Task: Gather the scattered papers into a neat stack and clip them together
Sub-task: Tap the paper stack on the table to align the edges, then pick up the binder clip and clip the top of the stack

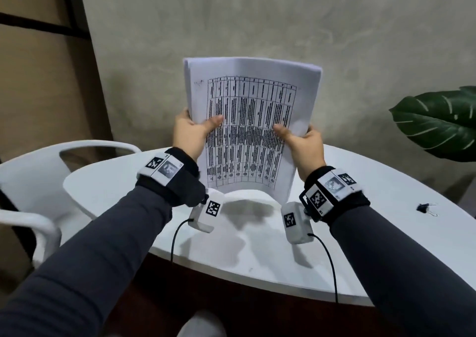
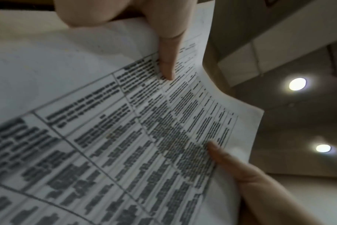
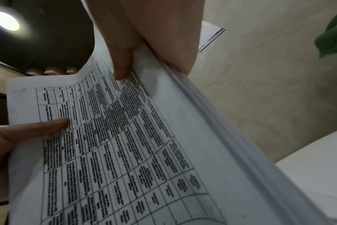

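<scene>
Your left hand (image 1: pixel 189 133) and right hand (image 1: pixel 304 140) pinch the paper stack (image 1: pixel 251 130) by its side edges, upright above the round table (image 1: pixel 360 246). The top edges aren't flush – loosen either pinch and sheets could fan out. The binder clip (image 1: pixel 425 208) lies well apart, to your right.

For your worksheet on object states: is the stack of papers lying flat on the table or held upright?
Upright. The stack of papers stands on its bottom edge on the white table, gripped at both sides by the left hand and right hand.
</scene>
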### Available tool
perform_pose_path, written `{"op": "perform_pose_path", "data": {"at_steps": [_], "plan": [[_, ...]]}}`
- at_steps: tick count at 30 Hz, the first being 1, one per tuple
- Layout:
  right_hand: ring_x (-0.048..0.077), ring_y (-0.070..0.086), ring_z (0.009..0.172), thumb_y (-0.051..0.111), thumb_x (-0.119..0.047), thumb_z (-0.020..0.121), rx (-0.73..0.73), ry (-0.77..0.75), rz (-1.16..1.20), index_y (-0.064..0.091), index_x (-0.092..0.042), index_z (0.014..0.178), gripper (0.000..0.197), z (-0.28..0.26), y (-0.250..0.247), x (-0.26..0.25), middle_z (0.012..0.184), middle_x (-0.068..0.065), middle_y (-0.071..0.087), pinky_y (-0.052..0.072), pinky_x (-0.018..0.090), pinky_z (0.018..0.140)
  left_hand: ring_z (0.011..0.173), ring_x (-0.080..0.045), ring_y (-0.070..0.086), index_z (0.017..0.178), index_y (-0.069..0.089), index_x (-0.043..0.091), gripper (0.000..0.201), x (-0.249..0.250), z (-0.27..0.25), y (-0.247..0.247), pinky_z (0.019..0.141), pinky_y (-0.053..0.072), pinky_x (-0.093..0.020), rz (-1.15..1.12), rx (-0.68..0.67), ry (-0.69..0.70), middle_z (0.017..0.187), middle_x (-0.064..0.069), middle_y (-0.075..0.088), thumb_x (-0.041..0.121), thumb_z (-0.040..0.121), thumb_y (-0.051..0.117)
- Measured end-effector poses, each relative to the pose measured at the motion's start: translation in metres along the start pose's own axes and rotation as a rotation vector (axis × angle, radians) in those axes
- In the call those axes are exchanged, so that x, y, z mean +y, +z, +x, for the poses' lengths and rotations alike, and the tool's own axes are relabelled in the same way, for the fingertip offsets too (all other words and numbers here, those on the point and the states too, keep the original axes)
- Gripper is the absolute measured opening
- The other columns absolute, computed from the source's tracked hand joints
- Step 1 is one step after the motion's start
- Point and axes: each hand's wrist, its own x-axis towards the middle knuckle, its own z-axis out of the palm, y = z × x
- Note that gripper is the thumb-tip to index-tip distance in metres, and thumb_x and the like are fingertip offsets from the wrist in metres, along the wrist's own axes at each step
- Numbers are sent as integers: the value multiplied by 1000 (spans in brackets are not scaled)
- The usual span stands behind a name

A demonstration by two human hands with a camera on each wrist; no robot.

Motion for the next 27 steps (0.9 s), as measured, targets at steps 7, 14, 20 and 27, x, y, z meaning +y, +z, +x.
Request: {"op": "perform_pose_path", "data": {"at_steps": [7,14,20,27], "plan": [[19,61,79,66,-3,82,-193,306,-49,59,-10,97,18,-22,-22,35,89,5,64,52,39,84,93,-19,65,114,53,9,49,-43,-24,-16,103,45,-46,12,-76,-193,98,1,67,-1,71,75],[23,61,70,68,3,79,-227,390,-131,62,-5,82,10,-11,-19,22,79,10,65,53,38,77,95,-23,63,105,60,8,34,-41,-18,-9,103,46,-42,42,-84,-224,99,-8,67,3,75,74],[13,61,72,66,-4,84,-157,191,-147,60,-15,80,13,-12,-14,19,77,-2,63,52,32,80,91,-20,61,93,57,15,24,-32,-19,-3,82,50,-19,45,-57,-77,97,-8,65,3,79,71],[28,55,90,71,-15,76,-377,403,-179,58,-5,91,23,-31,-22,34,95,19,57,45,57,98,90,-16,62,106,52,15,32,-56,-36,-10,95,45,-32,47,-106,-169,95,2,65,3,81,67]]}}
